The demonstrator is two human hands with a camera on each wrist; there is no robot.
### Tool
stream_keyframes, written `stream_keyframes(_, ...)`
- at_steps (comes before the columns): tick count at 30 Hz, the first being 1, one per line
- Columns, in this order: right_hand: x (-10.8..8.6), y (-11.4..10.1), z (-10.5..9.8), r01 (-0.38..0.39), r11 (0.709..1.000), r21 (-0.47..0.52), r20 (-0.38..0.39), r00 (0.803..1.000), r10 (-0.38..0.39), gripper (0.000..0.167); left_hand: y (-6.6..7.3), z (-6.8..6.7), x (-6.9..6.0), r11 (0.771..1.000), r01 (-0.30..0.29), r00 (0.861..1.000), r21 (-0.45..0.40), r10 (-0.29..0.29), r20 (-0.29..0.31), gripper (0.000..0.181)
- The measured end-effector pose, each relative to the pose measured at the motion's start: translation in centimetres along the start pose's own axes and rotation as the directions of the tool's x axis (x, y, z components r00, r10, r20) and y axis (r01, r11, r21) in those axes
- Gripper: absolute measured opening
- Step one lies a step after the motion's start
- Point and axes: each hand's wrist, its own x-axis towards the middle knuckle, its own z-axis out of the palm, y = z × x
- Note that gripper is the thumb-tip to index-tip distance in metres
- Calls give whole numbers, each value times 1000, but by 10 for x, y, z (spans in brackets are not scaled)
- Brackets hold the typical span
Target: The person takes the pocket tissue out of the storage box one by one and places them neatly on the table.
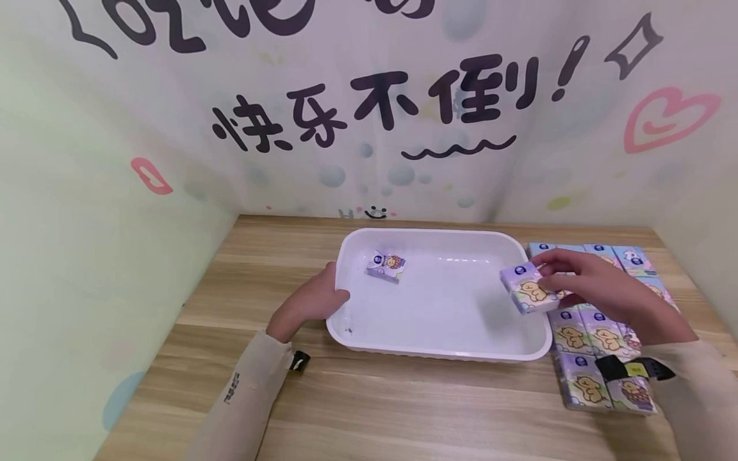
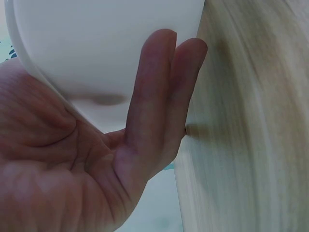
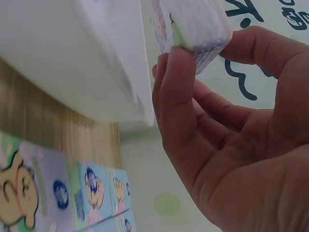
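Observation:
A white plastic tray stands on the wooden table. My left hand grips its left rim, thumb on the inner side; in the left wrist view the fingers lie along the outer wall. My right hand pinches a purple tissue pack with a cartoon puppy over the tray's right rim. The right wrist view shows this pack's end between thumb and fingers. Another tissue pack lies inside the tray near its back left corner.
To the right of the tray, several tissue packs lie in rows, blue ones at the back and purple ones in front, partly hidden by my right arm. A printed cloth wall closes off the back of the table.

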Motion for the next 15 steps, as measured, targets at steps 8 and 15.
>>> stream_keyframes(8,-25,25,-3,24,999,27,-15,1000,-23,51,-2,3,-1,1000,2,1000,-14,-2,1,73)
stream_keyframes(15,-45,41,-2,5,999,36,-40,999,-4,53,-3,5,-1,1000,7,1000,-6,-7,-6,71)
